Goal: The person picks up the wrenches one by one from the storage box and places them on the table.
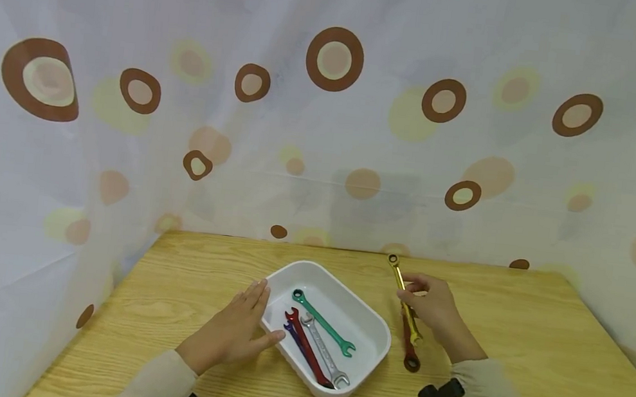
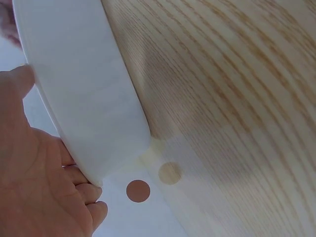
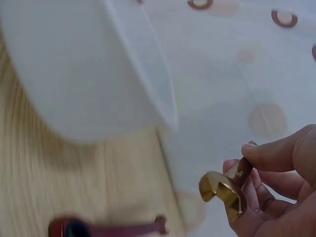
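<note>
My right hand (image 1: 429, 304) pinches a gold ratchet wrench (image 1: 395, 271) between thumb and fingers, right of the white tray (image 1: 378, 318). In the right wrist view the open jaw end of the gold wrench (image 3: 222, 190) points toward the camera. Below it a red wrench (image 1: 408, 347) lies on the table. My left hand (image 1: 236, 332) rests on the tray's left rim, fingers extended and thumb apart. Inside the tray lie a green ratchet wrench (image 1: 322, 320), a silver wrench (image 1: 322, 348), a red wrench (image 1: 308, 346) and a partly hidden purple-blue wrench (image 1: 295, 337).
The tray stands on a wood-grain table (image 1: 513, 335). Behind and at both sides hangs a pale curtain (image 1: 278, 136) with brown, peach and yellow circles, meeting the table's back edge.
</note>
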`<action>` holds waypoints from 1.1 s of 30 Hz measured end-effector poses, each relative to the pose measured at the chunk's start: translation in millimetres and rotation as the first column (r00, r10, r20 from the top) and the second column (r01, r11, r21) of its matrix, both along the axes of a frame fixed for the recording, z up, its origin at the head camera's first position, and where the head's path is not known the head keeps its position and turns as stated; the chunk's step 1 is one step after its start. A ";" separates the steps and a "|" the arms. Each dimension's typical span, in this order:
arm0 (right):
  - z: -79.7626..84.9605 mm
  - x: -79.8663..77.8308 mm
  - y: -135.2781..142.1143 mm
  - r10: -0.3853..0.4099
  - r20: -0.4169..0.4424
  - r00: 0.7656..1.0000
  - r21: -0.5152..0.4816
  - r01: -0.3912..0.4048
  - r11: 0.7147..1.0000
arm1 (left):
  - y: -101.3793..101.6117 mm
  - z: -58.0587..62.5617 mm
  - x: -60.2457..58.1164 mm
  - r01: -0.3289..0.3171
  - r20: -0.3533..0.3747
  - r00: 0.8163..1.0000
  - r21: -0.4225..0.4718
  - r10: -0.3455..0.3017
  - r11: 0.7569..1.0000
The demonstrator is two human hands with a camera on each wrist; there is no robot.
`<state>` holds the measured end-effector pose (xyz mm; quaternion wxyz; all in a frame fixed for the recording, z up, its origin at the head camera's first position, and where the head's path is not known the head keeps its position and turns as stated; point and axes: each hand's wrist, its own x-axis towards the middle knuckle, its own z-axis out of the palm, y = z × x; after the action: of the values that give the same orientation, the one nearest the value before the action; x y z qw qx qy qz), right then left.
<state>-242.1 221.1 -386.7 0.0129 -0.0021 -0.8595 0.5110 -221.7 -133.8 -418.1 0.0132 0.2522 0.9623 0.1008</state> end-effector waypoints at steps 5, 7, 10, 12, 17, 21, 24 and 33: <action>-15.3 2.7 31.4 -0.069 0.052 0.996 0.009 0.068 0.998 | -0.3 -1.2 -0.3 -0.003 0.002 1.000 0.003 0.003 1.000; -21.3 4.5 39.9 -0.082 0.075 0.994 0.018 0.081 0.997 | -0.7 -1.4 -0.1 -0.004 0.000 1.000 0.001 0.004 1.000; -29.4 5.5 49.0 -0.096 0.103 0.990 0.027 0.093 0.995 | -1.0 -1.2 0.3 -0.006 -0.004 1.000 -0.001 0.006 1.000; -34.2 5.0 53.2 -0.103 0.119 0.988 0.024 0.101 0.995 | -1.0 -0.9 0.4 -0.005 -0.006 1.000 0.000 0.005 1.000; -43.9 2.4 59.5 -0.113 0.143 0.983 0.030 0.110 0.993 | -0.6 -1.0 0.3 -0.004 -0.006 1.000 0.006 0.004 1.000; -52.0 -0.6 63.1 -0.124 0.126 0.984 0.091 0.113 0.989 | -0.2 -2.0 0.0 -0.003 -0.009 1.000 0.003 0.003 1.000; -57.7 -2.2 64.7 -0.133 0.113 0.985 0.156 0.115 0.981 | 0.3 -1.8 0.4 -0.004 -0.004 1.000 0.004 0.004 1.000; -61.5 -2.1 60.4 -0.118 -0.005 0.993 0.393 0.110 0.913 | 0.6 1.3 1.3 0.001 0.000 1.000 -0.004 -0.001 1.000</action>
<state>-244.2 281.5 -448.2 0.0348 -0.0544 -0.9429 0.3268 -220.4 -133.2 -416.8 0.0137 0.2529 0.9623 0.0989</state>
